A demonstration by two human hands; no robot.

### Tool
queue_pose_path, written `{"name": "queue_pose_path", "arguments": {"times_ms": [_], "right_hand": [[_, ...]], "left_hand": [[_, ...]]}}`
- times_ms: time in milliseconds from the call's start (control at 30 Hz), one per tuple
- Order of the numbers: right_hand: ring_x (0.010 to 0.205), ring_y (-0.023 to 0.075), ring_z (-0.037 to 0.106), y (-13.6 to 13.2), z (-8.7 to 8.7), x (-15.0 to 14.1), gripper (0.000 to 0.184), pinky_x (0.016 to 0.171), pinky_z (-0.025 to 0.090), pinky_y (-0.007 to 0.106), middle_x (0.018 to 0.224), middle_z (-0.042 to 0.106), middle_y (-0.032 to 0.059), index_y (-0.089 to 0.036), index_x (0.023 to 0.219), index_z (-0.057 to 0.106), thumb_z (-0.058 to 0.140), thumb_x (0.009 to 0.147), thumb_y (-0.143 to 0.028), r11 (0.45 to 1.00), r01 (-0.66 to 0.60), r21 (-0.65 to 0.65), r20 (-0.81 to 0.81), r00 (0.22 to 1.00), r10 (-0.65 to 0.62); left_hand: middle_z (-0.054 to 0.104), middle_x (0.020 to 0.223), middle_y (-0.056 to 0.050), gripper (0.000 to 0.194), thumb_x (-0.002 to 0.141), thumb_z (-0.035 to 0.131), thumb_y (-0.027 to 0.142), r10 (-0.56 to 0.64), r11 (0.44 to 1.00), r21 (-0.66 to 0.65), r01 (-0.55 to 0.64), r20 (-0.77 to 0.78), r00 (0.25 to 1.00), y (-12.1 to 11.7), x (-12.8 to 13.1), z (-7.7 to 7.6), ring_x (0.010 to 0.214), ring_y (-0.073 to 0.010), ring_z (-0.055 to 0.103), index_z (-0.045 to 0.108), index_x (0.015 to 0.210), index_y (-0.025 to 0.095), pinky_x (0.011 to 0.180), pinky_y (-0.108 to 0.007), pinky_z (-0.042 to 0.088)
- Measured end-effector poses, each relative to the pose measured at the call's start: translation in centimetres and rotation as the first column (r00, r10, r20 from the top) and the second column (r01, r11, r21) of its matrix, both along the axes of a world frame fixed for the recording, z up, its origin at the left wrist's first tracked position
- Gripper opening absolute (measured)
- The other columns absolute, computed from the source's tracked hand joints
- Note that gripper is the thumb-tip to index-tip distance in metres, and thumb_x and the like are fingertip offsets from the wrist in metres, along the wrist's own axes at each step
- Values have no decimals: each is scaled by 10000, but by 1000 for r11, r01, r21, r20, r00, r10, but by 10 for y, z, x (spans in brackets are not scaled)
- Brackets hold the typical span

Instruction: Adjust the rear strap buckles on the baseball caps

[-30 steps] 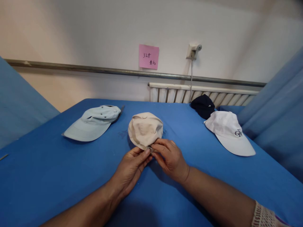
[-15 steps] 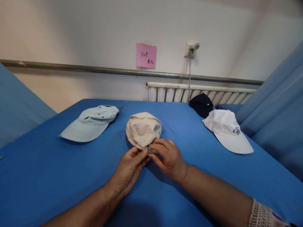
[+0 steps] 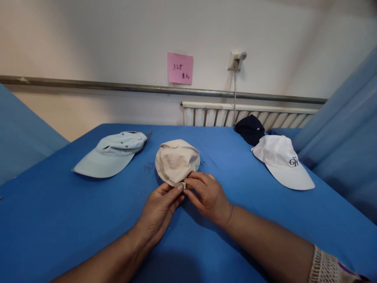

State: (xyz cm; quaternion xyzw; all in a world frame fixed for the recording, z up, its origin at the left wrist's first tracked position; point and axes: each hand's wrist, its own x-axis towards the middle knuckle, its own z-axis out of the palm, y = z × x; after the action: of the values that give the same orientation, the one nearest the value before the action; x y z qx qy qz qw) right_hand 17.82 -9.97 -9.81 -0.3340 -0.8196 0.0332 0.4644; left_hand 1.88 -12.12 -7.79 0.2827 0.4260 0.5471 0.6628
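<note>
"What was the biggest thing there?"

"A blue-covered table (image 3: 88, 212). At its left lay a pale-blue cap (image 3: 114, 151), bill aimed left and toward the person."

"And opposite?"

"A white cap (image 3: 275, 153), bill aimed right and toward the person."

"Where was the beige cap (image 3: 176, 159)?"

"On the table between those two, just beyond the hands, crown up. One edge faced the person; I couldn't tell where any bill pointed."

"Its long axis?"

"The crown looked nearly round, so I couldn't pick one out."

"And the hands?"

"The left hand (image 3: 160, 208) and right hand (image 3: 210, 198) were close together, thumbs and fingers pinched on that near edge."

"Anything smaller?"

"A dark cap (image 3: 250, 129) just behind the white one. Smallest was a strip (image 3: 184, 185) at the beige cap's near edge, partly hidden by the fingertips."
</note>
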Motion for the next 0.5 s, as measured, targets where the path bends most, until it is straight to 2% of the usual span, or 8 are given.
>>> {"name": "queue_pose_path", "arguments": {"times_ms": [133,300,500], "right_hand": [[1032,225,643,1,-3,-1,266,861,524,380,1130,683,113,-176,1185,577,578,924,-229,1000,-3,10,-52,999,3],[990,217,646,1,-4,-1,193,847,521,371,1059,688,96,-197,1126,590,547,938,-207,999,-38,-20,-74,997,37],[982,210,649,0,-5,-1,189,855,522,364,1042,694,101,-180,1130,587,529,951,-200,999,-39,15,-97,994,40]], "left_hand": [[740,943,-60,285,681,857,215,18,1000,8,-18,-7,1000,-1,0,2,804,-114,633,761,941,147,733,-192,518],[743,926,-62,243,688,852,197,24,999,26,-24,10,1000,-2,0,5,797,-114,636,754,903,141,739,-193,510],[736,941,-63,250,710,840,201,14,999,45,-15,7,1000,-1,0,3,804,-113,631,751,936,143,732,-190,508]]}}
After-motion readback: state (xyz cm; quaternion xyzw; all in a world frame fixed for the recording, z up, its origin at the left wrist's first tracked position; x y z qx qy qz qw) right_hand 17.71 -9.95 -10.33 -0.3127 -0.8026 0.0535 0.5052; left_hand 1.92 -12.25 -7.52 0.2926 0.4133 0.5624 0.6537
